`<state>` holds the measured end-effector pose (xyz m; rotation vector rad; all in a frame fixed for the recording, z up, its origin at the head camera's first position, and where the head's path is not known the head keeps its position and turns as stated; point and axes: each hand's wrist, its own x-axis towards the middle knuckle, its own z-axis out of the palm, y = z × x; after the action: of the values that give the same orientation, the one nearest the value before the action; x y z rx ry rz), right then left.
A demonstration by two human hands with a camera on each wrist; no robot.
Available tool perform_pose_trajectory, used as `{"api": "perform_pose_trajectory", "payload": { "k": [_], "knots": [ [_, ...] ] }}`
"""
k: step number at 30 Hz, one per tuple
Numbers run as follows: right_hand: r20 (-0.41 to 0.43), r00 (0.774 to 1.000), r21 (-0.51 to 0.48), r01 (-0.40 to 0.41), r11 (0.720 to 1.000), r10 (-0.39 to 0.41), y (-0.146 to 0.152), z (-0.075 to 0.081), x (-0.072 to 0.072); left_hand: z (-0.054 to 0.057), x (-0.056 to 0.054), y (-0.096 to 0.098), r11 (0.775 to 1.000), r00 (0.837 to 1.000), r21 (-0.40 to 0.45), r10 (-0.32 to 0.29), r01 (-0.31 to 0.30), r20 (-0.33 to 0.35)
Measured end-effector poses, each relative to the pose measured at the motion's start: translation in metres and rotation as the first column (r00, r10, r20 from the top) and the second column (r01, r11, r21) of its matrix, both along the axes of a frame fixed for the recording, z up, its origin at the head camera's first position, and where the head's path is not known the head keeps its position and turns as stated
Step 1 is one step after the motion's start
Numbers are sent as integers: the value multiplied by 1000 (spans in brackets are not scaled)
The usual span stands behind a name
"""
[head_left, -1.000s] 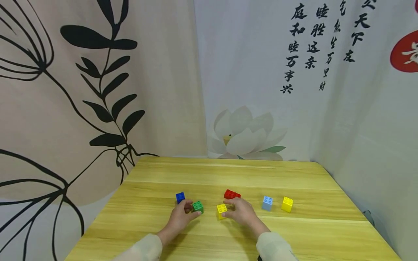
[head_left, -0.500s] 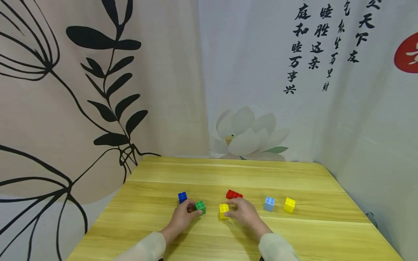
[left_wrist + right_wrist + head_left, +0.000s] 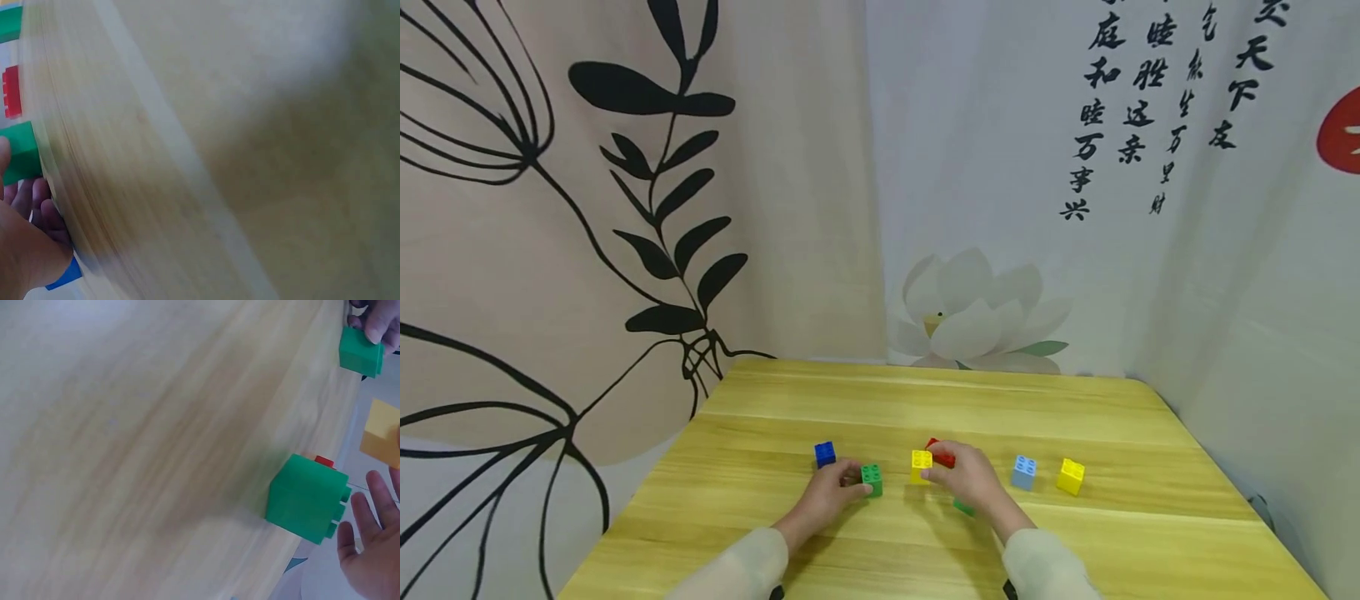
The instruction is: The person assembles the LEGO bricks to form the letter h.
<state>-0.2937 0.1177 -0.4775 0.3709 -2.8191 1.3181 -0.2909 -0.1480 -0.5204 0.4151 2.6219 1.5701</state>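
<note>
Midway across the worktop [image 3: 850,400], we saw the left hand [image 3: 827,492] pinching a green block [image 3: 872,481] in its fingers and the right hand [image 3: 970,478] a yellow block [image 3: 920,468], apparently lifted; side grips, we judged, kept their tops free. From the head view, the right hand partly hid a red block [image 3: 946,460] and a second green block [image 3: 306,499].

A green block [image 3: 872,480] was pinched, four studs facing up. Apart to its right, a yellow block [image 3: 921,467] was also held studs-up.
</note>
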Motion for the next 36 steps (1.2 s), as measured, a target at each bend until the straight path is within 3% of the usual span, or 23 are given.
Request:
{"api": "perform_pose_trajectory", "payload": {
  "k": [10,25,36],
  "knots": [
    [0,999,-87,-46,995,46,-5,0,-7,-3,-2,4,997,997,1,-71,71,36],
    [6,995,-212,-94,973,97,-35,-1,-16,-1,-7,-1,996,996,-14,-83,83,17],
    [7,985,-239,-167,957,173,-51,-4,-18,-2,-10,-3,997,997,-23,-79,80,16]
  ]
}}
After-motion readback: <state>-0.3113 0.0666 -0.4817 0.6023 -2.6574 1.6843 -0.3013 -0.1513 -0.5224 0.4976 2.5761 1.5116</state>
